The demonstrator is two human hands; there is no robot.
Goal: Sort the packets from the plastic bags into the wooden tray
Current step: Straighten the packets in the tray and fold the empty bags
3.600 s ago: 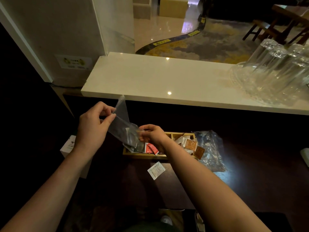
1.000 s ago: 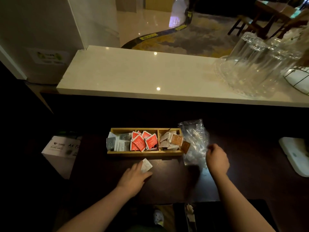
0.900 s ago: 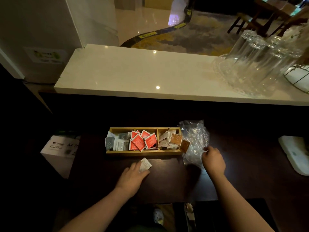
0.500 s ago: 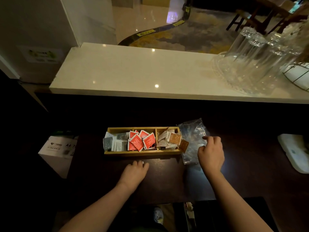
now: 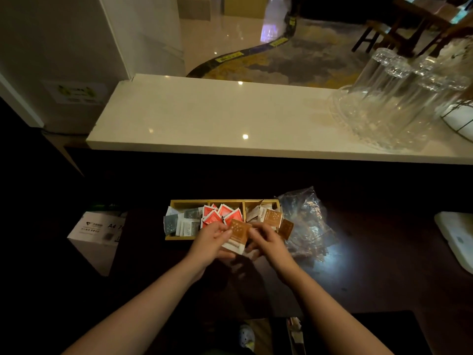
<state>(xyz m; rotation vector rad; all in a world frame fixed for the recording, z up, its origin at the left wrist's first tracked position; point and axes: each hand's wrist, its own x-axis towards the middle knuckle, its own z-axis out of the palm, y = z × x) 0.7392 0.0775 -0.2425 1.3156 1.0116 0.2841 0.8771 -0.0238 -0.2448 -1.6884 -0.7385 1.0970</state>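
Note:
A wooden tray (image 5: 189, 202) with three compartments sits on the dark counter. It holds grey and white packets (image 5: 179, 222) at the left, red packets (image 5: 220, 213) in the middle, brown and white packets (image 5: 271, 216) at the right. My left hand (image 5: 210, 243) and my right hand (image 5: 267, 243) meet just in front of the tray. Together they grip a small stack of packets (image 5: 239, 233), a brown one on top and a white one beneath. Crumpled clear plastic bags (image 5: 307, 221) lie right of the tray.
A white marble ledge (image 5: 217, 119) runs behind, with several upturned glasses (image 5: 394, 98) at its right end. A white A4 paper box (image 5: 99, 234) stands at the left below the counter. A white object (image 5: 458, 239) lies at the right edge.
Both hands came together in front of the tray. The left hand picked up the white packet from the counter; the right hand left the plastic bags and now shares the stack.

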